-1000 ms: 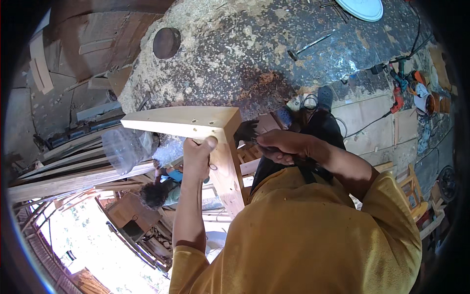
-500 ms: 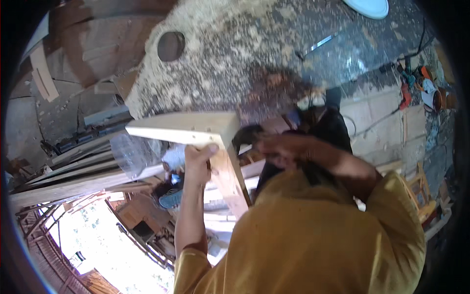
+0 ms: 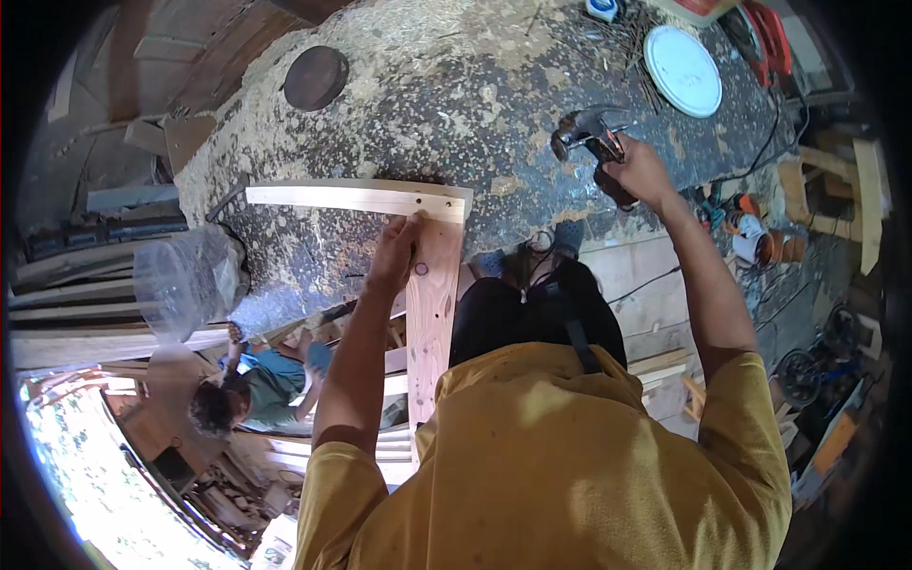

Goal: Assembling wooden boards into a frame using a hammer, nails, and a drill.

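Note:
My left hand [image 3: 391, 255] is closed on a wooden frame [image 3: 435, 285], just under its corner joint. The frame is two pale boards meeting at a right angle. One board lies across the worktable, and the other runs back toward my body. Small dark holes or nail heads show at the joint. In my right hand [image 3: 643, 171] is a claw hammer [image 3: 594, 133], gripped by its dark handle. Its metal head is over the table, right of the frame and apart from it.
The worktable [image 3: 513, 104] is strewn with wood dust. On it are a dark round disc [image 3: 315, 78], a white lid [image 3: 682, 71] and scattered nails [image 3: 632, 47]. A clear plastic bag [image 3: 185, 275] is at left, near a person [image 3: 252, 389] low down. Power tools [image 3: 750, 228] lie at right.
My right hand has moved from close to my body out to the right, where the hammer now shows clearly. The frame has shifted slightly up, its cross board now over the table.

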